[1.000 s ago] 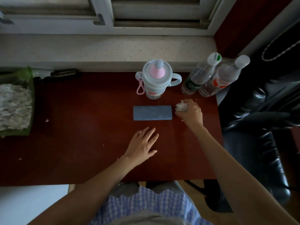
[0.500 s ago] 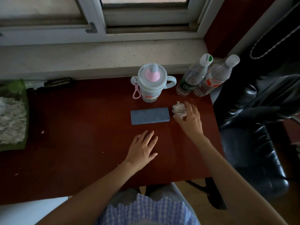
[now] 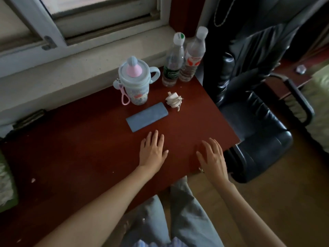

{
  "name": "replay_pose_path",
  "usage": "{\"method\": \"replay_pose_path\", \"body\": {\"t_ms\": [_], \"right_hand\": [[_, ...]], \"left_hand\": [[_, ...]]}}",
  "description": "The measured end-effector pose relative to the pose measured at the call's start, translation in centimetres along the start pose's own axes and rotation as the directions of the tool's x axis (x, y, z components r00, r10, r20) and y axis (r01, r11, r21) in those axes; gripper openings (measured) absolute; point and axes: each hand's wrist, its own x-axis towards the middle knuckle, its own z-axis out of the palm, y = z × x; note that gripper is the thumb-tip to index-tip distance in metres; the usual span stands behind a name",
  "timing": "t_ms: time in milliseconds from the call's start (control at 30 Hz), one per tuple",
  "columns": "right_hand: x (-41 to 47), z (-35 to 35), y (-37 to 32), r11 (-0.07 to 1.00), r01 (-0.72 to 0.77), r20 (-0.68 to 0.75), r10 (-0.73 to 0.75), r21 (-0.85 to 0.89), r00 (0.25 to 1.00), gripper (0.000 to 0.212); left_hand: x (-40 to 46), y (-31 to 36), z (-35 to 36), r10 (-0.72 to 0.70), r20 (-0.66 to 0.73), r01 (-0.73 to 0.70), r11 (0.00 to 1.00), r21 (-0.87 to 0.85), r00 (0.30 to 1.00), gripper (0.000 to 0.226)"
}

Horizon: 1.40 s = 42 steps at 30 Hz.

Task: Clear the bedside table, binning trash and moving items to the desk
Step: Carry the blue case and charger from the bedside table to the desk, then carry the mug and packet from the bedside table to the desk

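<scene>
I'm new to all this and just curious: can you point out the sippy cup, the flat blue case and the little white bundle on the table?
sippy cup [image 3: 136, 81]: head view, on its lid beside the pink spout.
flat blue case [image 3: 147, 116]: head view, middle of its top face.
white bundle [image 3: 173, 101]: head view, centre of the wound-up part.

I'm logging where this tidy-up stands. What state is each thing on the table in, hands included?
Left hand: open, flat on the table.
Right hand: open, holding nothing.
Coiled white cable: lying free, untouched.
Blue case: lying flat, closed.
Sippy cup: upright, lid on.
Green-label bottle: upright, capped.
Red-label bottle: upright, capped.
</scene>
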Motion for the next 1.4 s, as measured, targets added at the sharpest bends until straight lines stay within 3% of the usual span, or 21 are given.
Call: {"method": "replay_pose_path", "body": {"t_ms": [167, 333, 667, 933, 1100, 1400], "right_hand": [[-4.4, -0.6, 2.3, 0.997, -0.07, -0.068, 0.073, 0.043, 0.995, 0.046], [-7.3, -2.4, 5.2, 0.997, -0.043, -0.106, 0.049, 0.064, 0.993, 0.046], [-17.0, -9.6, 16.8, 0.998, -0.028, -0.212, 0.038, 0.049, 0.977, 0.048], [-25.9, -14.1, 27.3, 0.973, -0.216, -0.248, 0.23, 0.084, 0.941, 0.045], [-29.1, -16.2, 32.4, 0.917, -0.373, -0.296, 0.398, 0.14, 0.868, 0.044], [-25.4, -20.5, 41.4, 0.821, -0.543, -0.337, 0.57, 0.18, 0.75, 0.046]], "left_hand": [[-0.9, 0.3, -0.3, 0.043, 0.038, -0.043, 0.999, 0.018, 0.998, 0.062], [-4.2, 3.4, -1.0, 0.083, -0.061, -0.082, 0.996, 0.015, 0.995, 0.057], [-13.4, 17.8, 0.2, 0.168, -0.242, -0.176, 0.984, -0.013, 0.956, 0.052], [-15.6, 30.9, 1.1, 0.405, -0.253, -0.407, 0.912, 0.05, 0.878, 0.05], [-14.0, 36.9, 1.9, 0.53, -0.188, -0.518, 0.848, 0.111, 0.827, 0.051], [-5.3, 49.0, 2.9, 0.652, -0.101, -0.646, 0.758, 0.089, 0.752, 0.054]]}}
